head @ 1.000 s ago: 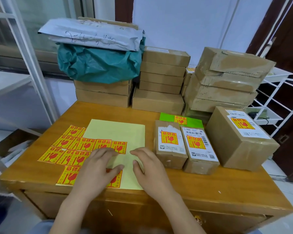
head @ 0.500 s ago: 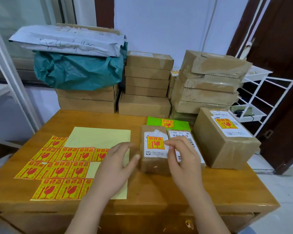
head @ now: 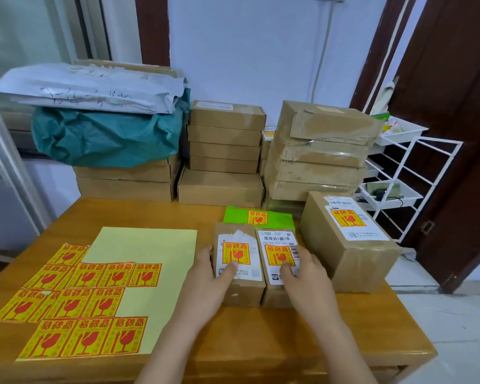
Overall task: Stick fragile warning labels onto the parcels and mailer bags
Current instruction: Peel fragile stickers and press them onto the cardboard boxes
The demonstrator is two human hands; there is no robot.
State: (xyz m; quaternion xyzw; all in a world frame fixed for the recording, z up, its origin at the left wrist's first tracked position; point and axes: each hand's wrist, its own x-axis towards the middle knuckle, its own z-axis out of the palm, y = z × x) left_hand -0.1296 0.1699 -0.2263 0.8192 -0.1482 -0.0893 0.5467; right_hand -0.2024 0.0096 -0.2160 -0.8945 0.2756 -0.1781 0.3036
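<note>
Two small brown parcels stand side by side on the wooden table [head: 261,336], each with a yellow-and-red fragile label on its white shipping slip. My left hand [head: 205,284] grips the left small parcel [head: 237,234], thumb on top and fingers along its left side. On the right small parcel [head: 276,239], my right hand [head: 308,278] holds with the thumb on the label and fingers at the right edge. A pale yellow backing sheet [head: 150,245] with several fragile labels [head: 83,300] lies to the left.
A labelled green mailer bag [head: 277,217] lies behind the small parcels, and a bigger labelled box [head: 352,259] stands to their right. Stacked cartons [head: 222,151], a teal bag [head: 106,137] and a grey mailer [head: 89,90] line the back. A white wire rack [head: 416,173] is at the right.
Both hands left the label sheet and moved right onto the two small parcels. They now hold one parcel each.
</note>
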